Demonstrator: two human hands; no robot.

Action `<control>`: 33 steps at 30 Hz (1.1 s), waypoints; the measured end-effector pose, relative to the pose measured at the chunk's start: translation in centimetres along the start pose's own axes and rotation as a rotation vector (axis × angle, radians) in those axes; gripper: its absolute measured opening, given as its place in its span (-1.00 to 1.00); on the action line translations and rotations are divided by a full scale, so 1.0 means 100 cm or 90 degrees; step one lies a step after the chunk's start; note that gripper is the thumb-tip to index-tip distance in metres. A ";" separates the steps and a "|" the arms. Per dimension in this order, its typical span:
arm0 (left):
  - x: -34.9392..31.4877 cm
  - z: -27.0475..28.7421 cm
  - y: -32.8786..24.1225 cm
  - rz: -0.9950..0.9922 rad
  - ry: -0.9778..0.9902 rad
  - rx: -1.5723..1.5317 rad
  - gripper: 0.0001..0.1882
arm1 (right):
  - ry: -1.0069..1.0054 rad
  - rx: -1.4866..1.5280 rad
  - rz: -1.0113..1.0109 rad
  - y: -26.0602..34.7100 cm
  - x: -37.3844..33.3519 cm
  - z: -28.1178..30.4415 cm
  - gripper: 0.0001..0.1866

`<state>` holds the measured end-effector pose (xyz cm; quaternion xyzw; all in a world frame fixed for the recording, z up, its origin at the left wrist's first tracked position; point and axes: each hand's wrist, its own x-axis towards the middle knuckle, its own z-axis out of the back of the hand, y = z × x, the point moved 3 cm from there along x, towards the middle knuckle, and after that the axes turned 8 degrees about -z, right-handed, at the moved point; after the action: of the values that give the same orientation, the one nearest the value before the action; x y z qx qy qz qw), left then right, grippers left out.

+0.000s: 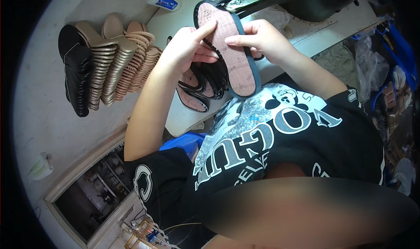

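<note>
Both hands hold one shoe insole (234, 58) upright and slightly tilted above the table. Its pink, ribbed underside faces me, with a black notched edge on the left and a dark blue-grey strip along the right. My left hand (192, 47) grips the left edge, thumb on the pink face and fingers partly hidden behind. On the opposite edge, my right hand (262, 38) pinches with its thumb across the face; its other fingers are mostly hidden. Below my left hand, several similar black-edged pink insoles (189, 101) lie overlapping on the white table (179, 122).
Stacks of black insoles (78, 80), beige insoles (97, 69) and gold insoles (117, 69) stand at the left. A white bottle (161, 0) with a blue label lies at the far left. Dark machinery (313, 3) stands at the back right. Clear plastic bags (369, 65) hang beyond my right arm.
</note>
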<state>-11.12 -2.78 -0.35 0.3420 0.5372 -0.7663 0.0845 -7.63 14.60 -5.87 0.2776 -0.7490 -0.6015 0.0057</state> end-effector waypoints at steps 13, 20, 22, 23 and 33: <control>0.008 0.018 0.008 -0.051 -0.103 -0.092 -0.57 | 0.201 0.007 -0.191 -0.020 -0.029 0.001 -0.67; 0.014 0.021 -0.001 -0.019 -0.112 -0.013 -0.48 | 0.056 0.149 -0.107 -0.025 -0.036 -0.003 -0.72; 0.019 0.027 -0.005 -0.016 -0.106 0.001 -0.47 | 0.004 0.174 -0.054 -0.023 -0.030 -0.008 -0.74; 0.022 0.031 -0.005 -0.015 -0.102 0.017 -0.45 | 0.007 0.172 -0.058 -0.021 -0.027 -0.011 -0.74; 0.062 0.079 -0.043 -0.088 -0.131 0.515 -0.09 | -0.016 0.316 -0.003 -0.001 0.004 -0.020 -0.74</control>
<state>-21.37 -6.48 0.60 0.2321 0.2033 -0.9496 -0.0549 -7.20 12.60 -5.55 0.2645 -0.8734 -0.4023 -0.0735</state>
